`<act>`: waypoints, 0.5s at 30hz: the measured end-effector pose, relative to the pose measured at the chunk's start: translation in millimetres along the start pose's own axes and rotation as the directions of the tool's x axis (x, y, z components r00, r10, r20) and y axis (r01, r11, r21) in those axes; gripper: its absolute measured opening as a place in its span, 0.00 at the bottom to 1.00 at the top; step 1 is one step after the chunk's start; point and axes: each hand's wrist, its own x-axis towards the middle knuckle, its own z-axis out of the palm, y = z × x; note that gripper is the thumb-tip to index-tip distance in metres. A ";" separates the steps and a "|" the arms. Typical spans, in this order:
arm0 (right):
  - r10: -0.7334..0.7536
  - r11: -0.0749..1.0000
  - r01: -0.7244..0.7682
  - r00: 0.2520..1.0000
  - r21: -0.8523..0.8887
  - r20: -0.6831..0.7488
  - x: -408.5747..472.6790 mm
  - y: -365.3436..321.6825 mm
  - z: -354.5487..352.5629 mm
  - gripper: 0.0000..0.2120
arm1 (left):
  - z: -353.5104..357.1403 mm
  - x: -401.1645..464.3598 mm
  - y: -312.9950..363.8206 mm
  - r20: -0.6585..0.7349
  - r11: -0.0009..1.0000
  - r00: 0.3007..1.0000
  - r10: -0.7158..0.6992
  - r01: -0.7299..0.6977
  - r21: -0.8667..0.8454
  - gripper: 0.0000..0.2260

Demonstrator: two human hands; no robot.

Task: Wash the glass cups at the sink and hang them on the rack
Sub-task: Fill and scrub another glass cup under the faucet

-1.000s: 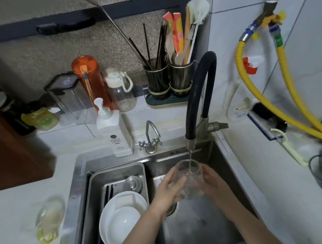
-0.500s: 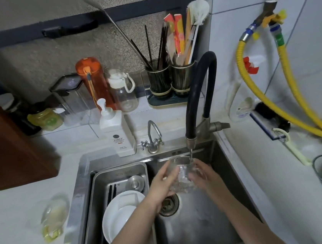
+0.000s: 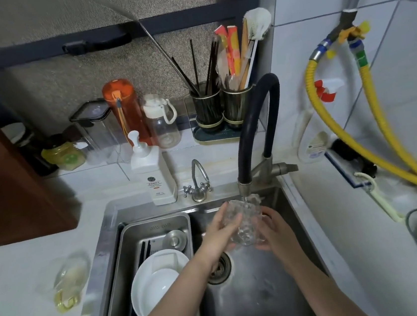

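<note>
Both hands are gripping a glass cup (image 3: pixel 244 222) under the black tap (image 3: pixel 250 137) over the sink (image 3: pixel 257 295).

The left hand (image 3: pixel 217 237) is wrapping its fingers round the cup's left side, while the right hand (image 3: pixel 275 230) is cupping its right side; the cup is sitting upright just below the spout, above the drain (image 3: pixel 221 266). White plates (image 3: pixel 159 280) are lying in the steel tray (image 3: pixel 155 225) at the sink's left. A soap dispenser (image 3: pixel 153 174) is standing on the worktop (image 3: pixel 18 296) behind.

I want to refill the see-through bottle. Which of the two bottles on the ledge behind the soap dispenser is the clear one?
The clear bottle with the white lid and loop handle, right of the orange bottle.
</note>
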 end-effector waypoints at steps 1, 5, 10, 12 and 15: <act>-0.001 0.999 0.001 1.000 -0.047 -0.005 1.5 -2.3 -1.8 0.15 | 1.9 1.3 0.6 -0.002 1.000 1.000 0.011 -0.011 -0.002 0.29; 0.003 0.975 -0.001 1.000 -0.224 0.008 7.9 -4.1 -12.8 0.10 | 9.9 5.9 10.0 -0.066 0.997 0.996 0.055 -0.050 0.067 0.24; -0.017 0.933 0.044 0.997 -0.357 0.077 9.7 -8.3 -29.6 0.08 | 22.1 25.5 17.7 -0.118 0.956 0.987 0.113 -0.075 0.284 0.18; -0.014 0.926 0.048 0.996 -0.374 0.093 10.2 -7.1 -34.1 0.11 | 27.6 34.1 21.1 -0.141 0.935 0.983 0.117 -0.061 0.351 0.13; -0.016 0.948 0.047 0.995 -0.315 0.100 10.3 -6.0 -37.5 0.10 | 35.9 38.9 24.6 -0.206 0.917 0.971 0.120 -0.029 0.397 0.13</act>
